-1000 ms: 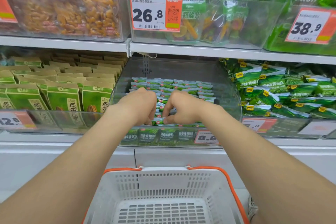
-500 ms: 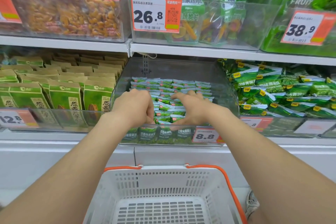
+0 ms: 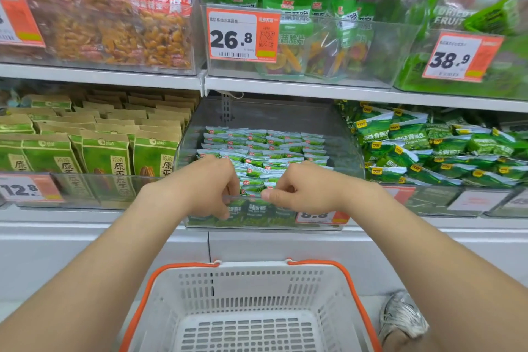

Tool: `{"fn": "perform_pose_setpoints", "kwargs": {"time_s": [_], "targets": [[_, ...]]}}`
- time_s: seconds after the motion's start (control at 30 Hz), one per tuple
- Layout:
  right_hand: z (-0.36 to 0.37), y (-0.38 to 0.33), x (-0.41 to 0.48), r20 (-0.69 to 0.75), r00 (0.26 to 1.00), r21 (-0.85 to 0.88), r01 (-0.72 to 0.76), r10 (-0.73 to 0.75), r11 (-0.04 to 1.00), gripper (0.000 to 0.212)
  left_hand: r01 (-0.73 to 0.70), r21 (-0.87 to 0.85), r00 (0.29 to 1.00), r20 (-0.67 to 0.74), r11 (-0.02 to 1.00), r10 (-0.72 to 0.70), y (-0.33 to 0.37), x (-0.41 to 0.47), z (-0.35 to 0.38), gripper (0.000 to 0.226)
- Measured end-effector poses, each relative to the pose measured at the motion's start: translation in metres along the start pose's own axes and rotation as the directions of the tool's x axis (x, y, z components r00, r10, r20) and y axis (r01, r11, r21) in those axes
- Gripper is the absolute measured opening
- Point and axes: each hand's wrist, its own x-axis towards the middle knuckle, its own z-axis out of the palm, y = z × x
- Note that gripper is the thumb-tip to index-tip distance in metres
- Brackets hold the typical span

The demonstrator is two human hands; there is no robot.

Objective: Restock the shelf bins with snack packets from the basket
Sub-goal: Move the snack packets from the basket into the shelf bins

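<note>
Head: left hand (image 3: 205, 184), right hand (image 3: 303, 191) fingers grasping bin (image 3: 341, 148) rim; tag (image 3: 243, 34) reads 26.8.

— Where are the arms?
— Both stretched forward, left hand (image 3: 208, 186) and right hand (image 3: 303, 191) close together, knuckles up.
— Fingers (image 3: 228, 180)?
— Curled downward (what they grip is hidden).

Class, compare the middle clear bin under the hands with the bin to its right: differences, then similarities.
The middle bin holds small packets in tidy rows; the right bin holds bigger packets in a loose heap. The middle bin is bare at the back; the right bin looks full. Both are clear and hold green packets.
</note>
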Motion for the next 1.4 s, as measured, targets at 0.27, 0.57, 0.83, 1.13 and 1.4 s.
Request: {"fn": "perform_pose_setpoints", "kwargs": {"time_s": [0.27,0.57,0.83,1.13,1.4], "targets": [[-0.022,0.003,-0.022,0.011,0.998,-0.075,-0.066,0.067,0.995,0.015,0.006,0.012,0.998,-0.065,1.0,-0.005,0.002,-0.005,0.0,0.012],[-0.032,-0.002,-0.024,-0.143,0.982,-0.253,-0.159,0.125,0.954,0.014,0.07,0.114,0.969,-0.243,0.991,-0.04,0.01,-0.002,-0.004,0.013],[-0.021,0.017,-0.009,-0.192,0.977,-0.184,-0.128,0.093,0.975,0.013,0.166,0.057,0.916,-0.378,0.984,-0.133,0.006,0.011,0.014,0.015],[-0.023,0.042,-0.013,-0.112,0.978,-0.239,-0.197,0.174,0.951,0.04,0.145,-0.016,0.932,-0.334,0.989,-0.142,0.003,0.013,0.019,0.015],[-0.017,0.037,-0.022,-0.11,0.966,-0.208,-0.254,0.235,0.945,0.029,0.081,0.085,0.941,-0.336,0.993,-0.048,0.014,0.009,0.036,0.004]]}}
